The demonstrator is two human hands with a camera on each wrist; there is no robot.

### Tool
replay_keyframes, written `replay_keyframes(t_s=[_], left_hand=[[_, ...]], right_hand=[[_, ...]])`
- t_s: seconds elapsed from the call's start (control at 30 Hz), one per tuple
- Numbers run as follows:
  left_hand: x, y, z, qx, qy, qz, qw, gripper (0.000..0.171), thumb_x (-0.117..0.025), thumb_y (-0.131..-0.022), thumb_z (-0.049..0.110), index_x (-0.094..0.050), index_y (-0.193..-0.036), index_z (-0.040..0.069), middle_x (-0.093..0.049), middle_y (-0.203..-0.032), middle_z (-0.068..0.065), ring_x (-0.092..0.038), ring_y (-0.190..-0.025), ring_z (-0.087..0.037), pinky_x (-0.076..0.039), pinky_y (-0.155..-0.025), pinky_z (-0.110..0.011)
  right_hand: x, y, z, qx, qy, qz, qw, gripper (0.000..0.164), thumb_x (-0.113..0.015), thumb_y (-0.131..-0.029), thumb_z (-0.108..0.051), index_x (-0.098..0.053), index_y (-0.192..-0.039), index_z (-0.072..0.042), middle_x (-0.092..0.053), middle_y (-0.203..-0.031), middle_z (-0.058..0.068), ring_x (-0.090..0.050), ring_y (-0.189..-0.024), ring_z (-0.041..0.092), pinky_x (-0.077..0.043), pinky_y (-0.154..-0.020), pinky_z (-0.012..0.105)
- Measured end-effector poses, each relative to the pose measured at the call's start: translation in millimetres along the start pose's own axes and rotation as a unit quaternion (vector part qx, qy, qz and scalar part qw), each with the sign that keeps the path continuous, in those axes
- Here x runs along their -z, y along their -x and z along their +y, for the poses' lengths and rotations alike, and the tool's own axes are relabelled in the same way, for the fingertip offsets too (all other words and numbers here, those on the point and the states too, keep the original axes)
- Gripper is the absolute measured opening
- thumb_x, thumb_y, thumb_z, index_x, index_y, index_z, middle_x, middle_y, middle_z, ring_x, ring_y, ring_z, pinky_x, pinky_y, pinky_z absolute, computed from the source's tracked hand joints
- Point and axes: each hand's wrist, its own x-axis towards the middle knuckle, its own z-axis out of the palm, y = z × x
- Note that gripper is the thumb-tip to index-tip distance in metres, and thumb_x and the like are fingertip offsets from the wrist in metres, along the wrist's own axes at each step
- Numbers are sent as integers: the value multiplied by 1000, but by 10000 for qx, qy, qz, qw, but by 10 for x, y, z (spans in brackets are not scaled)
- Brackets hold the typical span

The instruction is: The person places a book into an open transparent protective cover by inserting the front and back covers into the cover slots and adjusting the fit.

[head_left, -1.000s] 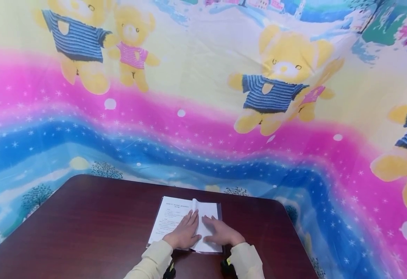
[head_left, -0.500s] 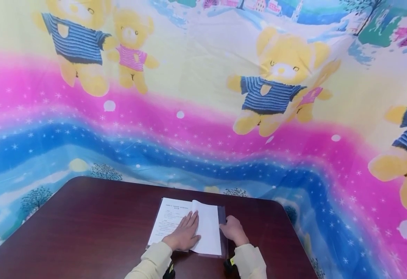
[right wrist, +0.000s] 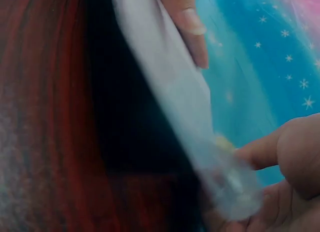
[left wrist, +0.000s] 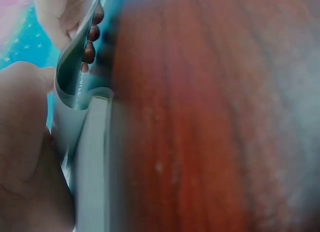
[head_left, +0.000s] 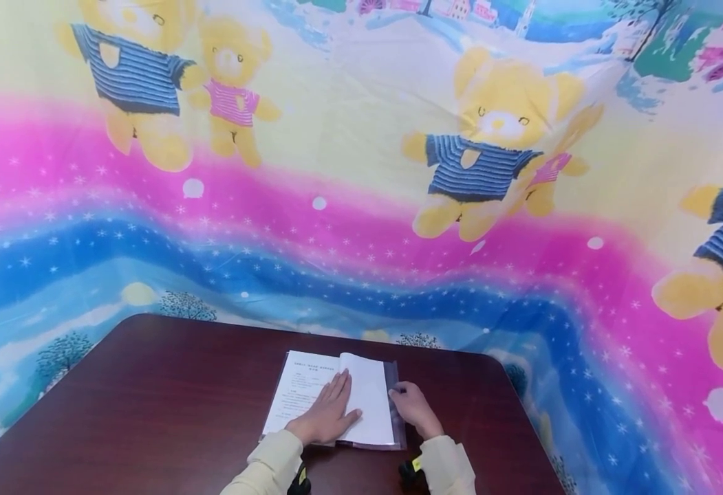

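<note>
A booklet (head_left: 370, 405) with a clear plastic cover (head_left: 398, 427) lies spread on the table, printed text on its left page and a blank right page. My left hand (head_left: 326, 416) rests flat across the fold, fingers straight and thumb out on the right page. At the booklet's right edge my right hand (head_left: 415, 407) pinches the clear cover's margin. In the right wrist view the thumb and fingers of the right hand (right wrist: 300, 157) stand on either side of the blurred, lifted cover edge (right wrist: 235, 187). In the left wrist view the lifted sheet (left wrist: 72, 86) bends up in a curl.
The dark red-brown table (head_left: 169, 405) reaches out on both sides of the booklet. A cloth backdrop (head_left: 336, 275) printed with bears and snowflakes hangs right behind the table's far edge.
My right hand has moved off the right page to the booklet's right edge and now pinches the cover there. The left hand has stayed at the fold.
</note>
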Motion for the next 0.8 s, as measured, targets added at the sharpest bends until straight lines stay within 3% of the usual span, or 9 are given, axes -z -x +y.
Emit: replay_keyframes(t_s=[0.23, 0.5, 0.67, 0.8], left_hand=[[89, 34, 30, 163, 500, -20, 9986, 79, -41, -108, 42, -12, -157, -13, -4, -167, -29, -7, -155, -45, -17, -123, -61], [236, 69, 9, -15, 761, 394, 9963, 76, -43, -108, 36, -13, -156, -15, -5, -167, -31, -6, -155, -45, -15, -123, -61], [325, 101, -8, -195, 809, 756, 9937, 70, -48, -107, 29, -22, -156, -12, -9, -167, -28, -10, -155, -45, -19, -121, -62], [370, 111, -10, -409, 896, 1162, 9883, 57, -54, -104, 19, -39, -151, -9, -22, -165, -27, -21, -152, -45, -26, -119, -63]], right_hand=[[-53, -18, 38, 213, -463, -70, 9987, 55, -48, -108, -18, -34, -149, 16, -65, -98, 16, -62, -71, 18, -57, -63, 35], [-134, -32, -58, 541, -646, -136, 9963, 58, -51, -107, -22, -33, -151, 12, -68, -111, 20, -64, -75, 18, -58, -64, 37], [-178, -39, -143, 633, -739, -170, 9951, 58, -51, -107, -23, -33, -152, 11, -68, -113, 21, -65, -75, 18, -58, -64, 36], [-228, -51, -217, 691, -813, -151, 9942, 58, -53, -107, -23, -35, -152, 10, -68, -115, 22, -66, -76, 19, -57, -64, 36]])
